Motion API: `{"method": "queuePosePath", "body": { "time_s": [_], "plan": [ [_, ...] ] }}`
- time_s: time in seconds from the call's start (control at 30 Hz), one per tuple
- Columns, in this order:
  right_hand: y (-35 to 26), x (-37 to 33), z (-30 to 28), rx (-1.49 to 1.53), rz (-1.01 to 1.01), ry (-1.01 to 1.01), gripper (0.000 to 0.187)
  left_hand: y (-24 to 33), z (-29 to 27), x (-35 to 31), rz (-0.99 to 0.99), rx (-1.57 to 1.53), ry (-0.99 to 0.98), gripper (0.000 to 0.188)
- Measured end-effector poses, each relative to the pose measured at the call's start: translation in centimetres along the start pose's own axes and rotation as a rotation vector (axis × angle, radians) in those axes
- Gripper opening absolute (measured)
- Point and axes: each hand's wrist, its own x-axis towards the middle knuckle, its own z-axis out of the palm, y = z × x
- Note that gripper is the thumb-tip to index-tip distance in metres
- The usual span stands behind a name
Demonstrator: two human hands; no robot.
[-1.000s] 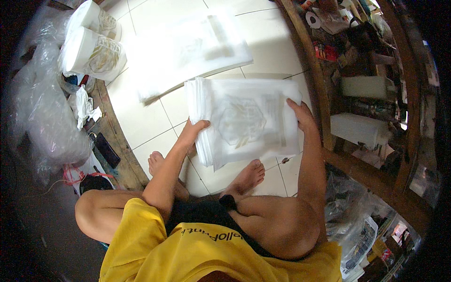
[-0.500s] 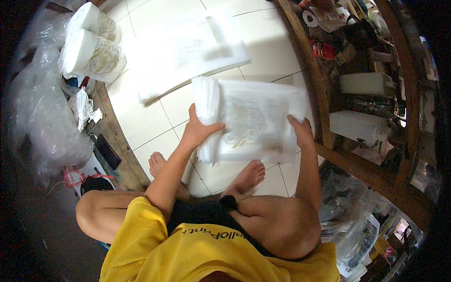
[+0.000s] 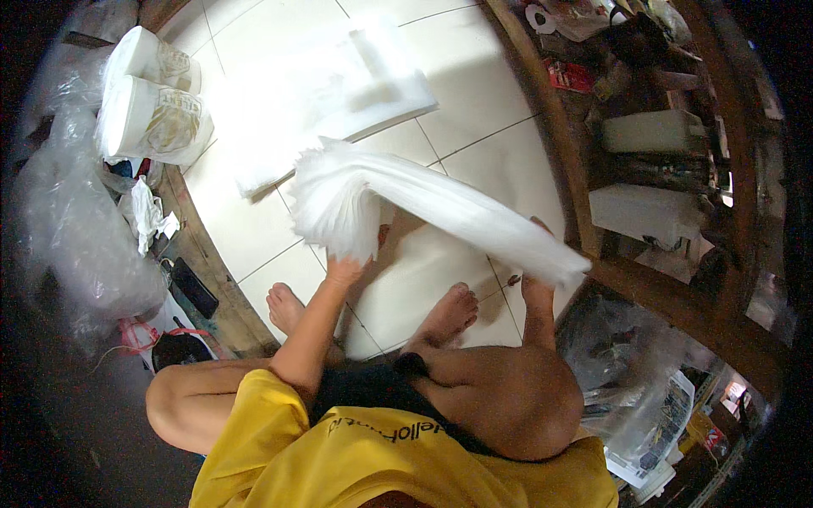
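Observation:
Between my hands, above the tiled floor, hangs a stack of thin white plastic sheets, bent and bunched, its layers fanned out at the left end. My left hand grips the fanned end from below; most of its fingers are hidden behind the sheets. Near the other end, my right hand closes round the stack, with a fingertip showing over the far side. Beyond them, a flat pile of translucent plastic sheets lies on the tiles.
Two white wrapped rolls with a gold print stand at the far left, by clear plastic wrap. A dark phone lies beside the wooden beam. Wooden shelving with boxes lines the right. My bare feet are below the stack.
The stack was spread flat with its print facing up; now it is bent and turned, its left end fanned out. Both hands have moved lower, and the right end has tilted down toward me.

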Motion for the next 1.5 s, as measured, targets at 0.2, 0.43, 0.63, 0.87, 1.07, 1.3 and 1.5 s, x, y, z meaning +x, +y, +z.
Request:
{"method": "queuePosePath", "body": {
  "time_s": [0.2,0.43,0.63,0.87,1.07,1.3,1.5],
  "plan": [
    [2.8,0.2,-0.4,0.010,0.005,0.092,0.060,5.0,-2.7,2.3,-0.042,0.079,0.196,0.026],
    [2.9,-0.4,-1.6,0.004,0.024,0.134,0.057,3.7,-1.9,1.8,-0.013,0.038,0.231,0.033],
    [3.5,-1.1,-1.4,0.011,0.039,0.128,0.054,2.1,-1.1,1.1,0.053,0.220,0.084,0.039],
    [4.7,-0.5,-2.6,0.036,0.106,0.081,0.052,7.7,-9.0,6.5,-0.022,-0.360,0.372,0.052],
    [7.0,-0.8,-3.2,0.040,0.415,0.038,0.049,16.6,-21.8,13.8,0.010,-0.322,-0.092,0.049],
    [6.6,-3.2,2.6,0.041,0.564,0.141,0.051,17.0,-19.6,19.7,0.024,-0.207,-0.542,0.049],
    [-12.6,-1.6,7.4,-0.815,-0.627,0.003,0.087,20.6,-18.4,19.0,-0.018,0.153,-0.583,0.047]
  ]
}}
